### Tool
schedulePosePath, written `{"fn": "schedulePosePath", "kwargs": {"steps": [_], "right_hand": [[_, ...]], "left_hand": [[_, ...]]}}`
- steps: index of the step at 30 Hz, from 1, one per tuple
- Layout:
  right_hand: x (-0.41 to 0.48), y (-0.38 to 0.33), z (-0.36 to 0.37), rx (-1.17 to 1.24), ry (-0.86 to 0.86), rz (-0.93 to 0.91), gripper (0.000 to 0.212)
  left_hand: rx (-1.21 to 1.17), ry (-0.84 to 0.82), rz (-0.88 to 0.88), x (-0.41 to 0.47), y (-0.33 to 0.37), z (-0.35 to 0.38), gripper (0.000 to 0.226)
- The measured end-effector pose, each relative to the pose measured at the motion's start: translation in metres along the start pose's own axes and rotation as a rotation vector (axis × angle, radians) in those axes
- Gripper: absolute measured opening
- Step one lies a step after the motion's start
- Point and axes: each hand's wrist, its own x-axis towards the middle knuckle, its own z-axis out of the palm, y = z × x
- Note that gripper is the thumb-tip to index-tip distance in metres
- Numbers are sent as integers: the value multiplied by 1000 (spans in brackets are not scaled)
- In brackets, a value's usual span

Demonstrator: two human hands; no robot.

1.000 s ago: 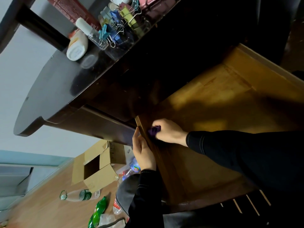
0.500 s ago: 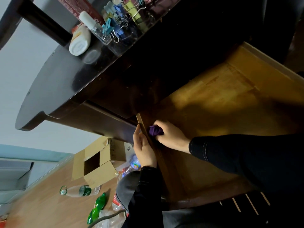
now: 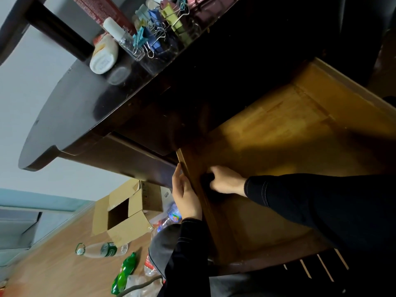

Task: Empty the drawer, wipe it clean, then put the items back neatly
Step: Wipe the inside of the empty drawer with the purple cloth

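The wooden drawer (image 3: 289,129) stands pulled out from under the dark desk (image 3: 90,108), its bottom bare. My right hand (image 3: 227,180) is inside the drawer by its left wall, fingers curled round a dark purple cloth (image 3: 207,177) that is mostly hidden in shadow. My left hand (image 3: 185,194) rests flat along the outside of the drawer's left wall (image 3: 184,161). On the desk top lie the drawer's items: coloured binder clips (image 3: 154,37), a white bottle (image 3: 104,55) and a clear tube (image 3: 122,36).
A dark red box (image 3: 102,9) leans at the desk's back. On the wood floor at the left lie an open cardboard box (image 3: 124,213), a clear plastic bottle (image 3: 100,249), a green bottle (image 3: 124,273) and other plastic litter.
My right hand has stayed at the drawer's left wall with the cloth, which now shows less and darker. The left hand has not moved from the wall.
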Motion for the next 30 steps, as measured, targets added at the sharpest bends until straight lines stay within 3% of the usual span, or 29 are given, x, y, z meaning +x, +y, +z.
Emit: {"fn": "schedulePosePath", "kwargs": {"steps": [4, 6, 10, 12, 15, 16, 18, 21, 23, 25, 27, 30], "right_hand": [[3, -20, 1, 22, 175, -195, 10], [2, -14, 7, 63, 185, -195, 16], [-2, 2, 0, -45, -39, 13, 58], [0, -5, -5, -87, -12, -36, 54], [0, -20, -1, -33, 129, -210, 19], [0, -18, 2, -15, 148, -235, 17], [-3, -7, 5, -10, 121, -200, 26], [-5, 6, 1, -97, -51, -28, 60], [-3, -2, -3, -144, -46, -64, 55], [-1, -13, -3, -81, 65, -169, 27], [0, -13, 2, 7, 110, -217, 14], [-7, 0, 4, -27, 38, -142, 40]], "left_hand": [[4, -11, -3, 0, 1, 1, 44], [3, -5, -1, 0, 1, 1, 45], [-19, 13, -15, -2, 2, 1, 42], [-23, 5, -17, -2, 2, 1, 43], [-8, -4, -4, 0, 1, 1, 45], [2, 0, 5, 1, 1, 0, 45], [4, 11, 15, 2, 0, 0, 45], [-6, 10, 9, 0, 0, 0, 43], [-4, 6, 9, 0, 0, 0, 43], [5, -4, 12, 2, -1, 0, 44], [-7, -11, 17, 3, -2, 0, 44], [-21, -2, 38, 1, -1, 0, 44]]}}
